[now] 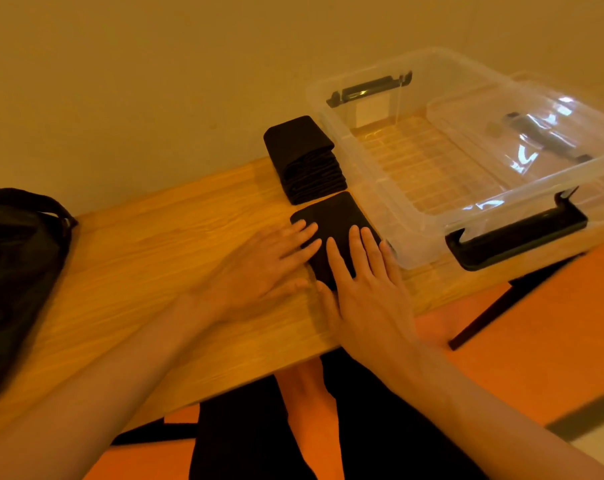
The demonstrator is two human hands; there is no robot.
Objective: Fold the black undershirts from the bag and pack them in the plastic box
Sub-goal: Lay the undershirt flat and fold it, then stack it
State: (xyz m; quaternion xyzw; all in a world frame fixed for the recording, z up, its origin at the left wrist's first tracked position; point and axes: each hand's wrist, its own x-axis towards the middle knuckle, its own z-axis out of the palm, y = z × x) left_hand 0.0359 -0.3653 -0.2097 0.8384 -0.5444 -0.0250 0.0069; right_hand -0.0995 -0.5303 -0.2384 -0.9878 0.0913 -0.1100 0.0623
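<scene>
I view the work area from the head camera.

1. Task item: one folded black undershirt (pixel 338 216) lies flat on the wooden table (pixel 155 265), just beside the near left wall of the plastic box (pixel 428 237).
2. Left hand (pixel 259 268): palm down, fingers straight and slightly apart, with the fingertips pressing on the undershirt's left edge.
3. Right hand (pixel 366 292): palm down, fingers straight and slightly apart, lying on the undershirt's near half. This hand hides the near right corner of the cloth from me.
4. Stack (pixel 304 157): more folded black undershirts are piled directly behind the single one, against the wall and touching or nearly touching the box's left side.
5. Box: clear, with the table grain showing through its floor. A black latch (pixel 515 237) sits on its near end and another (pixel 369 88) on its far end. A clear lid (pixel 536 133) lies at its right side; I cannot tell whether it rests inside or on top.
6. Bag (pixel 16 271): black, at the table's left end, well apart from both hands.
</scene>
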